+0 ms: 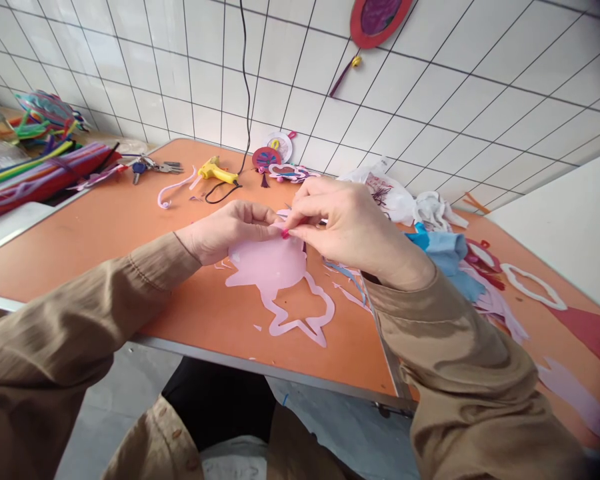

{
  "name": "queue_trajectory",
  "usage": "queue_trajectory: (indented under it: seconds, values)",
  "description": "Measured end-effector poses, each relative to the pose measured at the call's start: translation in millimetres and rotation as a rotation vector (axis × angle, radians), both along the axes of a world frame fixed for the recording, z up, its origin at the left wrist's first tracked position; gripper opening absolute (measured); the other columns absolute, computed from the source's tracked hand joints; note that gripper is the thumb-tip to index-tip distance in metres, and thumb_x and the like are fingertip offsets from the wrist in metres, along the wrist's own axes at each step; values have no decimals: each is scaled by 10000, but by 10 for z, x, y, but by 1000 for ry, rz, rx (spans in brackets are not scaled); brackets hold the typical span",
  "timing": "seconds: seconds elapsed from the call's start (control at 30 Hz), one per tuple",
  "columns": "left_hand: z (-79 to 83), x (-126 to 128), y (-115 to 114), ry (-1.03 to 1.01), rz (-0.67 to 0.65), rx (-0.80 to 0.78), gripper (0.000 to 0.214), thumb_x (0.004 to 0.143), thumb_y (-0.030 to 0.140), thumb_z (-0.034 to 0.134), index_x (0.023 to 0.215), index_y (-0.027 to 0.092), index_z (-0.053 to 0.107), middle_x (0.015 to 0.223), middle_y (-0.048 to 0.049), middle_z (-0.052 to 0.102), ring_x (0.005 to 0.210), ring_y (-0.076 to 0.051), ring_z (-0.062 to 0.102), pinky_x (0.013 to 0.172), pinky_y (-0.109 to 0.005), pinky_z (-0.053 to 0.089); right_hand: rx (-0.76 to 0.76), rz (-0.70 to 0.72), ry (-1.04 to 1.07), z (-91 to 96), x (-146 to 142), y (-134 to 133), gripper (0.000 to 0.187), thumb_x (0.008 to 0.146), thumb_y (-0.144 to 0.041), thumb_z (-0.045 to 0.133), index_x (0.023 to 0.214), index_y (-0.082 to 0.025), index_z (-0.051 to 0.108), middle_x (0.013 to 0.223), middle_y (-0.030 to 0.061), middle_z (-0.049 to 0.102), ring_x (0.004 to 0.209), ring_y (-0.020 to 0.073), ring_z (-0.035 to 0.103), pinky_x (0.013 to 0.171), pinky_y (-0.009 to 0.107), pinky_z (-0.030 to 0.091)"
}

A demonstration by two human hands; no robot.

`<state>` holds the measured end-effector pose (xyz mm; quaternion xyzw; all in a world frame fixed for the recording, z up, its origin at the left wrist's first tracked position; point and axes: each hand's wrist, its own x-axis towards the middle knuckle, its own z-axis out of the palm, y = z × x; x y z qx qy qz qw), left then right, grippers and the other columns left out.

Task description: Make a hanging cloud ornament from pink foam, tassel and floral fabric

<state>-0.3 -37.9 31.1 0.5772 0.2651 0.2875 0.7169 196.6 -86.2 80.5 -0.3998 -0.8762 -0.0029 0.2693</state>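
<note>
A pale pink cut-out sheet [267,263] with a wavy edge hangs or lies beneath my hands; I cannot tell if it touches the table. The thumb and fingers of my left hand [225,232] are closed on its upper edge. My right hand [343,223] pinches a small bright pink piece [285,234] against that same edge, its exact kind too small to make out. Just below and to the right, a pink cut-out outline [329,313] rests on the orange table [180,313]. Part of the sheet's top is hidden behind my fingers.
A yellow glue gun [217,171] with a black cord stands at the back, near pliers [167,167] and a curled lilac pipe cleaner [166,195]. Bundled pipe cleaners [45,177] lie far left. Plastic bags [390,193], blue felt [443,250] and paper scraps crowd the right.
</note>
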Motion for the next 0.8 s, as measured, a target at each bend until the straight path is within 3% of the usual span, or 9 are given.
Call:
queue_trajectory:
  seconds: [0.17,0.47,0.8]
  values:
    - [31,6,-22,-1,-62,0,337,707,348,885,907,104,764,745,-65,736,531,-109,627,438,-188,440,4,18,-2,-1,-4,-2,204,799,-13,602,712,-140,736,783,51,608,720,140,546,634,301,406]
    - [49,-9,-20,51,-103,60,250,722,288,861,888,115,790,662,-33,714,463,-82,560,413,-184,391,-59,49,-105,1,43,27,245,840,-38,596,761,-177,781,822,43,651,712,128,559,643,291,409]
    - [60,-10,-44,128,-110,99,211,744,270,816,866,104,766,627,-22,683,432,-75,531,388,-172,378,-89,71,-191,24,25,11,241,827,-3,567,726,-156,724,789,39,613,674,122,526,634,287,385]
